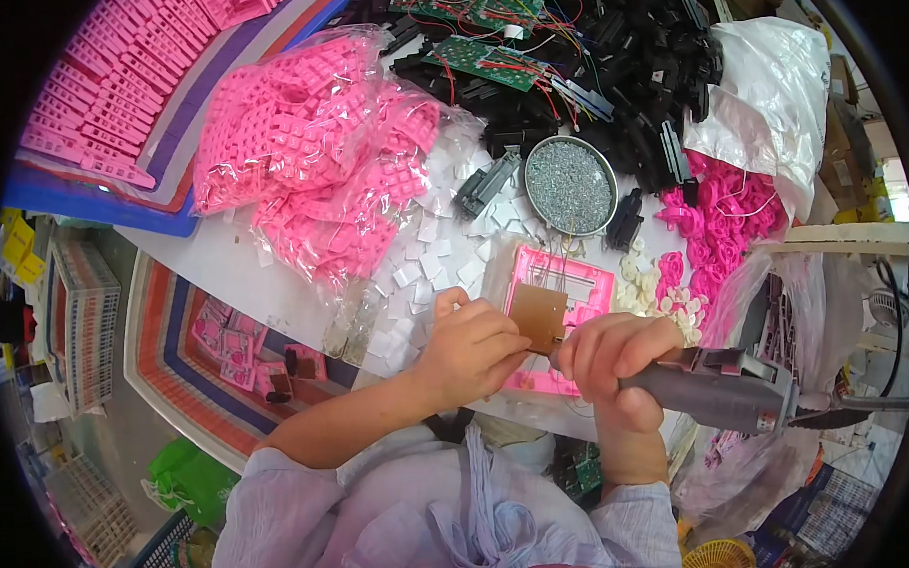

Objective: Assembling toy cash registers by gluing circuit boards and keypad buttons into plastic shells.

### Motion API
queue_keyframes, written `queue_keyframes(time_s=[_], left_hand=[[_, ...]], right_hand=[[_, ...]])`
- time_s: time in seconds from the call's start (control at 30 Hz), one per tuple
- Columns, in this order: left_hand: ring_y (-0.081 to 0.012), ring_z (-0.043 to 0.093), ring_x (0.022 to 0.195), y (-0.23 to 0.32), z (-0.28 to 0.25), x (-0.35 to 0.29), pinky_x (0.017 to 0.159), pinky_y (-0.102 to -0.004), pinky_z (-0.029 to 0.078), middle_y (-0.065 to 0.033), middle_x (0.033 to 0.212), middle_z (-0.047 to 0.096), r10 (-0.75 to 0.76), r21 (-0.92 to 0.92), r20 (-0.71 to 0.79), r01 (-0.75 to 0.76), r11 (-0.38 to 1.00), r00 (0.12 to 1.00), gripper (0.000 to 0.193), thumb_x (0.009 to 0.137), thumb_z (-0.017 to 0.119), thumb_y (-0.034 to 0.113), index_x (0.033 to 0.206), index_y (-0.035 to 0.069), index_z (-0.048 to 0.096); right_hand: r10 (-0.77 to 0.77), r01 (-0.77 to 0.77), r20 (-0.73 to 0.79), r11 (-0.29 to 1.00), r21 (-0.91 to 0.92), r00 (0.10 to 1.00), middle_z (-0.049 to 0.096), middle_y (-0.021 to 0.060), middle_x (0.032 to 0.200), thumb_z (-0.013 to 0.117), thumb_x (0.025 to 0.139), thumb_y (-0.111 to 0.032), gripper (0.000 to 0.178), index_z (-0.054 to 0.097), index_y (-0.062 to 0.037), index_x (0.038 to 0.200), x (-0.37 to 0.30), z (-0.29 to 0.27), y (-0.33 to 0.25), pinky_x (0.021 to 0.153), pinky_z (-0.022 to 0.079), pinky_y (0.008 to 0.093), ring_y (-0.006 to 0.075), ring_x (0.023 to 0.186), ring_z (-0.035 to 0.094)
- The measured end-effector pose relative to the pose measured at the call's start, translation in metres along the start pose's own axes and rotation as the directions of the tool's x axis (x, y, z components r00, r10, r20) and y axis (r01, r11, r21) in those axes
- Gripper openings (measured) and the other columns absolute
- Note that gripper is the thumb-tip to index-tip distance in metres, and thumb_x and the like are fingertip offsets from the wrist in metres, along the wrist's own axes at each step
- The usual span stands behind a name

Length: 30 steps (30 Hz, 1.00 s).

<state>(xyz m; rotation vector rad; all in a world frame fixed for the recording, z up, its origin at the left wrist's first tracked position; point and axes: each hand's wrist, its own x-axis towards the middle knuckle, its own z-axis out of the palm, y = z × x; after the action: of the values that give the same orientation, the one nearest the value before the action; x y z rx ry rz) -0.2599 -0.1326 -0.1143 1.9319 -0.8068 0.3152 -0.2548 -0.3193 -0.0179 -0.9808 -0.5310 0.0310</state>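
Note:
A pink plastic case (pixel 597 282) lies in front of me on the white table, with a brown circuit board (pixel 539 311) in it. Thin wires run up from the board toward the bowl. My left hand (pixel 470 347) is closed, its fingertips gripping the board's lower left edge. Wrapped in my right hand (pixel 622 353) is a dark grey electric screwdriver (pixel 724 390), held nearly level with its tip pointing left at the board's lower edge. The fingers partly hide the tip, and any screw under it cannot be made out.
Beyond the case stands a round bowl of small screws (pixel 569 185). Black plastic parts (pixel 628 88) and green circuit boards (pixel 482 63) are heaped behind it. Bagged pink parts (pixel 310 149) lie left, among white squares (pixel 424 270). Pink pieces (pixel 722 200) lie right; a lined bin (pixel 193 378) stands lower left.

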Motion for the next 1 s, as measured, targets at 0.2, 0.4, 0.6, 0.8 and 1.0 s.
queue_keyframes(time_s=[0.2, 0.4, 0.6, 0.8, 1.0], left_hand=[[-0.0158, 0.057, 0.102, 0.011, -0.008, -0.001, 0.092, -0.0492, 0.035, 0.0048, 0.115, 0.063, -0.113, 0.282, 0.282, 0.03, 0.959, 0.953, 0.03, 0.072, 0.08, 0.036, 0.096, 0.019, 0.073], [-0.0147, 0.056, 0.1, 0.006, -0.002, -0.013, 0.093, -0.05, 0.035, 0.007, 0.113, 0.064, -0.051, 0.308, 0.2, -0.014, 0.951, 0.979, 0.028, 0.073, 0.078, 0.034, 0.097, 0.02, 0.074], [-0.0154, 0.056, 0.098, 0.007, -0.003, -0.012, 0.09, -0.0477, 0.036, 0.006, 0.112, 0.064, -0.057, 0.291, 0.208, -0.006, 0.957, 0.976, 0.025, 0.072, 0.078, 0.032, 0.093, 0.019, 0.074], [-0.0206, 0.057, 0.092, 0.015, -0.006, -0.032, 0.088, -0.047, 0.037, -0.0036, 0.101, 0.063, -0.12, 0.079, 0.088, 0.113, 0.99, 0.989, 0.055, 0.07, 0.082, 0.032, 0.114, 0.005, 0.061], [-0.0232, 0.06, 0.084, 0.025, 0.001, -0.069, 0.086, -0.0414, 0.041, -0.0035, 0.092, 0.062, -0.246, 0.181, 0.218, 0.208, 0.961, 0.944, 0.048, 0.079, 0.076, 0.018, 0.122, 0.006, 0.056]], right_hand=[[0.0, -0.008, -0.109, 0.997, -0.079, 0.994, 0.054, 0.0053, 0.07, 0.07, 0.089, -0.009, 0.025, 0.047, -0.0076, 0.097, 0.006, -0.023, 0.032, 0.061, 0.047, 0.0346, 0.0149, 0.06, 0.052], [0.064, -0.092, -0.136, 0.973, -0.214, 0.989, 0.052, 0.0012, 0.068, 0.073, 0.091, -0.019, 0.029, 0.046, -0.0104, 0.098, 0.008, -0.02, 0.049, 0.062, 0.045, 0.0333, 0.0114, 0.057, 0.05], [0.058, -0.069, -0.046, 0.954, -0.292, 0.997, 0.054, 0.004, 0.068, 0.073, 0.091, -0.017, 0.027, 0.047, -0.0089, 0.094, 0.008, -0.019, 0.056, 0.061, 0.045, 0.032, 0.0131, 0.058, 0.049], [0.143, -0.139, -0.004, 0.949, -0.283, 0.99, 0.054, 0.0055, 0.067, 0.075, 0.089, -0.016, 0.029, 0.048, -0.0072, 0.093, 0.009, -0.034, 0.053, 0.06, 0.046, 0.034, 0.0159, 0.06, 0.051], [-0.055, -0.026, -0.231, 0.943, -0.333, 0.971, 0.064, 0.0094, 0.092, 0.074, 0.083, -0.006, 0.046, 0.05, 0.0033, 0.122, 0.025, -0.036, 0.002, 0.074, 0.051, 0.0308, 0.0163, 0.079, 0.06]])
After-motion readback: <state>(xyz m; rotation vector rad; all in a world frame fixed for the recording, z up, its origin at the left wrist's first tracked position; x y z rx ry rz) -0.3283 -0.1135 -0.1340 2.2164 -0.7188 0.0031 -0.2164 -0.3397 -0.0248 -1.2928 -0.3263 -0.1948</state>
